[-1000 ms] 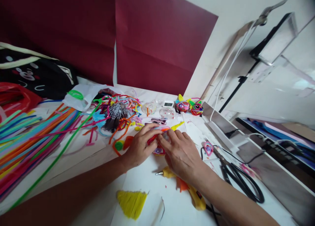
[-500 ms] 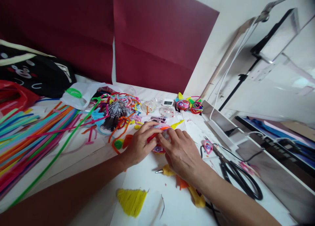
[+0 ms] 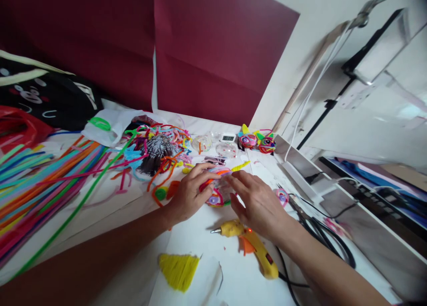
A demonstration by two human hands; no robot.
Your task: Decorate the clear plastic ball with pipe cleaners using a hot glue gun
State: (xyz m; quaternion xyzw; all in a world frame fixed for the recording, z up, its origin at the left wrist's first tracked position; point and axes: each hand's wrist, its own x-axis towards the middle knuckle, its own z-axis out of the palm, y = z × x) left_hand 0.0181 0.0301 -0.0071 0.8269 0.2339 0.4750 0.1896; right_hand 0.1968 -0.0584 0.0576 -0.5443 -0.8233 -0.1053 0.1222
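Note:
Between my hands sits a rounded craft piece (image 3: 214, 198) covered in colourful pipe cleaners, with a purple-centred eye at its front and a clear part on its right. My left hand (image 3: 191, 192) grips it from the left, thumb and fingers against its edge. My right hand (image 3: 256, 201) hovers at its right side, thumb apart from the fingers; whether a fingertip touches the piece I cannot tell. Just below lies a yellow hot glue gun (image 3: 262, 248) with a small red light, its nozzle pointing left. A yellow fuzzy triangle (image 3: 179, 271) rests nearer to me.
Bundled pipe cleaners (image 3: 66, 181) spread across the left. Behind are a tangled pile of pieces (image 3: 163, 139), clear plastic shells (image 3: 227, 150), a small digital display (image 3: 228, 138) and two finished-looking colourful crafts (image 3: 256, 141). On the right lie black-handled scissors (image 3: 328, 235) and a loose eye piece (image 3: 282, 197).
My right hand has lifted and drawn right, its thumb and fingers parting from the craft. More of the eye and of the glue gun now shows. My left hand stays in place.

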